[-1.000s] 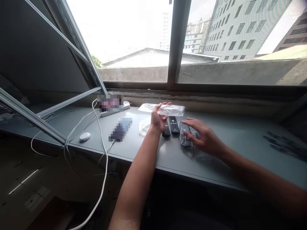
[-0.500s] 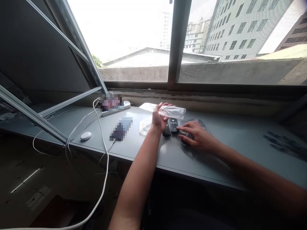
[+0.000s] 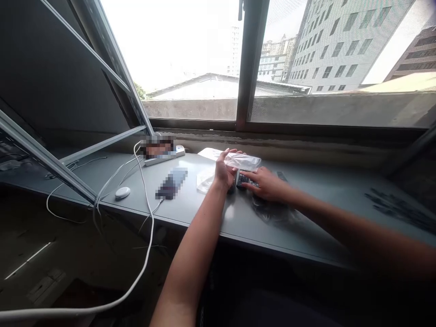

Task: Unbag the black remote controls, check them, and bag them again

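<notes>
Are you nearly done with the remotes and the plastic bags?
Not nearly, it seems. Maybe done: crinkled plastic by the right forearm may hold a remote, hard to tell. In hand: the left hand holds up a clear bag, and the right hand rests on a black remote. Left: a second remote beside it lies bare, and a spare bag lies on the desk.

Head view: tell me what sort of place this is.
Probably an upper-floor workroom: a grey counter under a wide window facing tall buildings, with white cables, remote controls and a clear bag.
</notes>
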{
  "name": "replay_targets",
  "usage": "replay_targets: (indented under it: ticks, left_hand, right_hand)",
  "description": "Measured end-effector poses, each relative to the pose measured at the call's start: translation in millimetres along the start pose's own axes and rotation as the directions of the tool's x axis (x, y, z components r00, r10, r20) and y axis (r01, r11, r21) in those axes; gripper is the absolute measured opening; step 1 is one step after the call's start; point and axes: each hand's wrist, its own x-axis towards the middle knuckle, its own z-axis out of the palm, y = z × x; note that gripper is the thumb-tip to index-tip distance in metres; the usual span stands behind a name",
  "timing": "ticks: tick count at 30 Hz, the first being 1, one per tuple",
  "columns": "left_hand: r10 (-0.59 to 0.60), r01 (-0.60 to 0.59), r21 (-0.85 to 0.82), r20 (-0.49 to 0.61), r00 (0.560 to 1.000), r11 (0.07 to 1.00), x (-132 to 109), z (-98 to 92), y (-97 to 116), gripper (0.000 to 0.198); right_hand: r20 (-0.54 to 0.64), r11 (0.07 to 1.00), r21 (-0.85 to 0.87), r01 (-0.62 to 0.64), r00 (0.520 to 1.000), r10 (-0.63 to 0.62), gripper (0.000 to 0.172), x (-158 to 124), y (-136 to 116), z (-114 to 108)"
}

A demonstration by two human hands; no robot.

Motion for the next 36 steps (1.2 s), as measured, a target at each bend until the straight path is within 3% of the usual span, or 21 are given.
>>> replay_targets:
  ticks: [3,14,20,22,23,25,27,28,30,31,33,36]
  left_hand:
    - [-0.003,0.004,0.006,-0.025,1.0,1.0,1.8,-1.3,-0.6,0.035]
    - [0.015,-0.014,0.066,-0.018,1.0,0.998,4.2,-3.3,-0.9,0.031]
    - [0.092,-0.088,0.053,-0.085,0.992,0.995,4.9,-4.1,-0.1,0.023]
    - [0.117,-0.113,0.047,-0.113,0.987,0.993,5.5,-5.6,0.2,0.023]
    - [0.124,-0.119,0.046,-0.123,0.985,0.992,5.9,-6.5,0.2,0.023]
    - [0.13,-0.125,0.047,-0.131,0.983,0.991,6.7,-8.2,0.1,0.025]
    - [0.131,-0.125,0.048,-0.133,0.982,0.991,7.3,-9.3,-0.4,0.026]
    - [0.131,-0.126,0.047,-0.133,0.982,0.991,7.5,-9.6,-0.6,0.026]
    - [0.131,-0.126,0.049,-0.13,0.983,0.991,7.7,-9.8,-1.1,0.026]
    - [0.128,-0.122,0.056,-0.13,0.983,0.991,7.7,-9.8,-1.3,0.026]
    - [0.118,-0.107,0.082,-0.134,0.984,0.991,7.6,-9.5,-1.8,0.025]
    - [0.106,-0.087,0.131,-0.142,0.984,0.988,6.9,-8.8,-2.6,0.024]
  right_hand:
    - [0.025,1.0,-0.014,0.019,1.0,-0.018,0.046,12.7,2.4,1.1]
    - [0.098,0.993,0.047,-0.109,0.99,0.104,0.033,33.1,0.1,2.3]
    - [0.009,0.97,0.184,-0.157,0.987,0.158,0.042,30.2,4.0,-12.5]
    - [-0.074,0.929,0.32,-0.185,0.973,0.219,0.044,20.7,6.5,-17.9]
    - [-0.106,0.887,0.414,-0.206,0.957,0.271,0.046,14.8,7.5,-20.3]
    - [-0.113,0.757,0.605,-0.247,0.915,0.388,0.067,2.1,8.2,-24.5]
    - [-0.097,0.558,0.804,-0.207,0.88,0.466,0.077,-10.3,7.1,-28.4]
    - [-0.067,0.439,0.88,-0.181,0.868,0.493,0.071,-15.9,5.9,-30.3]
    - [0.023,0.222,0.96,-0.17,0.839,0.543,0.043,-25.9,2.9,-33.8]
    - [0.075,0.144,0.972,-0.186,0.824,0.561,0.034,-30.0,1.1,-35.4]
    - [0.121,0.028,0.985,-0.169,0.802,0.585,0.032,-36.5,-3.0,-38.7]
    - [0.233,-0.154,0.972,-0.178,0.82,0.523,0.013,-41.6,-9.5,-44.0]
